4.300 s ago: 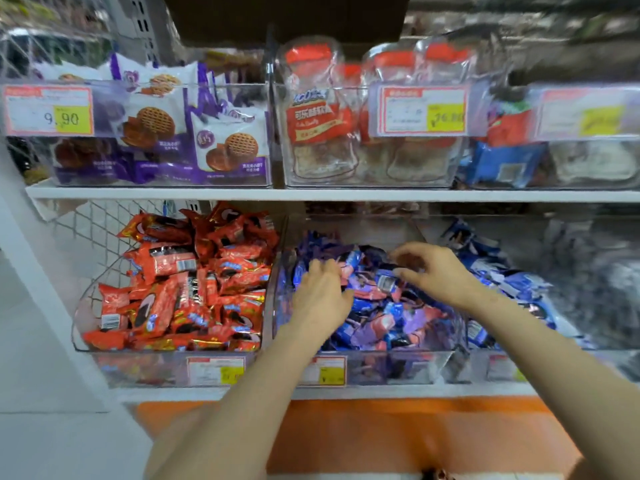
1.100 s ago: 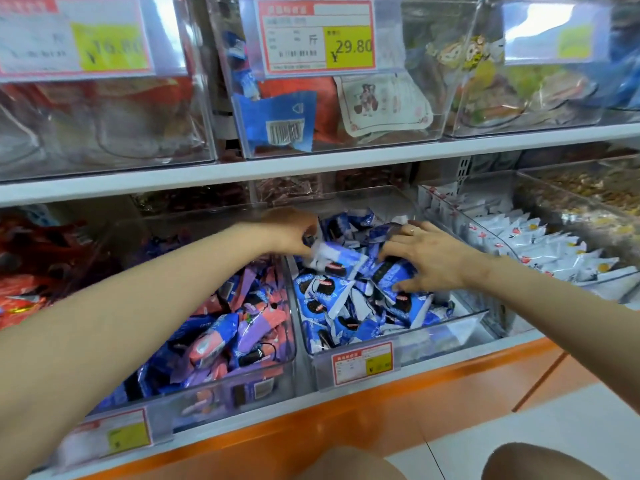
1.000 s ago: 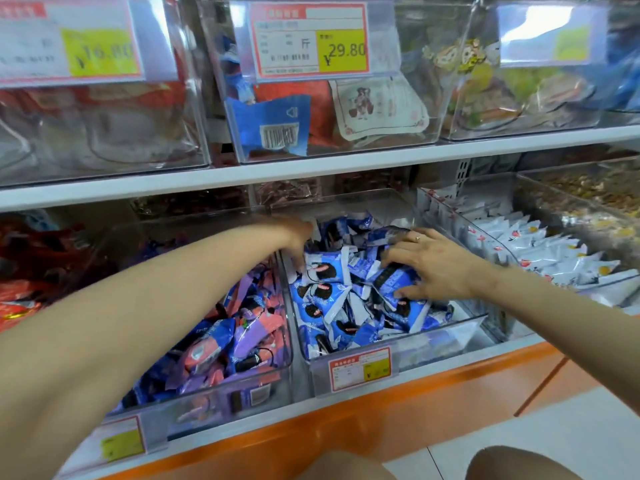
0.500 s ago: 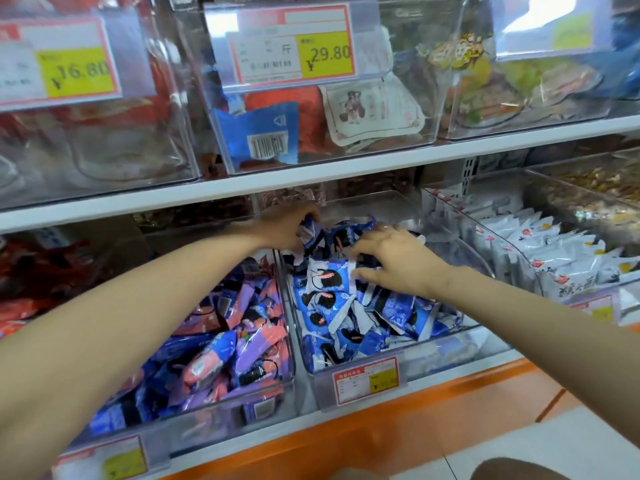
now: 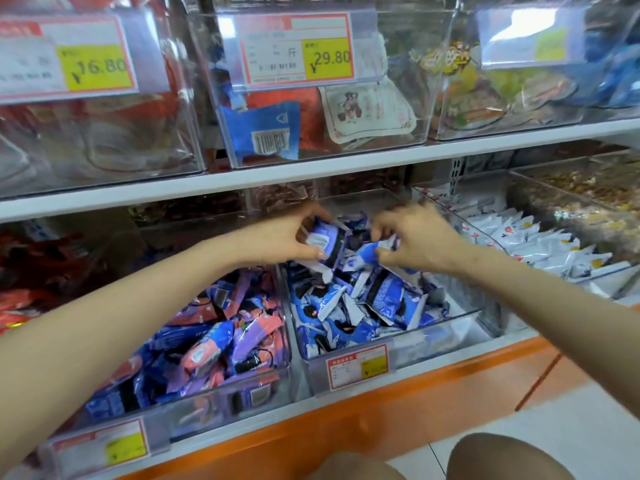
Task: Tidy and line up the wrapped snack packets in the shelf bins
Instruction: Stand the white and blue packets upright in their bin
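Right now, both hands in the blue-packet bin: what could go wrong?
1. The left hand grips a blue packet close to the purple-pink bin; if it slips, it could land in the wrong bin.
2. The heap below lies jumbled; the right hand, pinching a second packet, may drag neighbours further askew.

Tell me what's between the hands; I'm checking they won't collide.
Head view: just blue packets, the left hand and right hand each pinching one.
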